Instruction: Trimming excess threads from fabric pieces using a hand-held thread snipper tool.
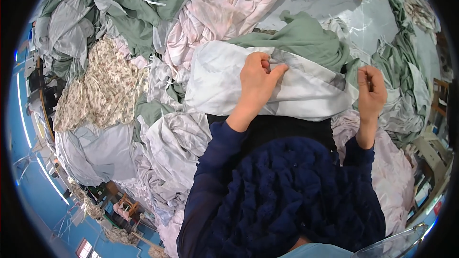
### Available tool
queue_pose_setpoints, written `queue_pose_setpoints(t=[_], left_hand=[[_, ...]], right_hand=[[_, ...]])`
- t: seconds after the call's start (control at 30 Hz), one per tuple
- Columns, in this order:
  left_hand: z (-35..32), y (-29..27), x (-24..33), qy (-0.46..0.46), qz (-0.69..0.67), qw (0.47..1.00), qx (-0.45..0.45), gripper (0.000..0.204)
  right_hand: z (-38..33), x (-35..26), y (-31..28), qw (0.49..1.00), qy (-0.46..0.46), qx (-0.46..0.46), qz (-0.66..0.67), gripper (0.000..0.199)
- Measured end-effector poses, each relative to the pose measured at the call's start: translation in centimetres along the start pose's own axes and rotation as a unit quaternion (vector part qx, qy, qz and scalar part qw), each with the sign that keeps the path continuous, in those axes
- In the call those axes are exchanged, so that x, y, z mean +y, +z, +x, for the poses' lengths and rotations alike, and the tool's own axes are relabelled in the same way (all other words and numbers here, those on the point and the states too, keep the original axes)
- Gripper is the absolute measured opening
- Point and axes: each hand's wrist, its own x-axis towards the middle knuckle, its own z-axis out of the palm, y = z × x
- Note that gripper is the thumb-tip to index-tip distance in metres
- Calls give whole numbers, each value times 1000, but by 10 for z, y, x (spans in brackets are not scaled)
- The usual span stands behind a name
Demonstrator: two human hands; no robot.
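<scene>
Across my lap lies a folded piece of white cloth with faint grey patterning [306,93]. My left hand [258,81] is closed over its upper edge, fingers curled, with the thumb stretched to the right along a grey-shaded fold. To the right, my right hand [372,91] is pinched at the cloth's right end, where a narrow green edge [353,74] shows. Its fingertips partly hide what lies between them. Just beyond the white cloth, a bunched green cloth [306,38] touches its far edge.
Heaped fabric surrounds me: a pink cloth [224,7] at the back, a floral cloth [103,86] and pale grey cloth [95,150] at left, green cloth [404,67] and pale pink cloth [387,172] at right. Grey floor [373,24] shows at the back right, beside a wooden frame [430,150].
</scene>
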Motion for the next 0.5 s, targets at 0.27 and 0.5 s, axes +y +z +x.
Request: queue_pose_setpoints(t=[0.27, 0.5], left_hand=[[8, 20, -37, 23, -19, 999, 32, 21], [4, 2, -31, -102, -278, 953, -70, 15]], right_hand=[[8, -95, 91, 966, -96, -192, 144, 13], [7, -69, 121, 951, -33, -259, 167, 18]])
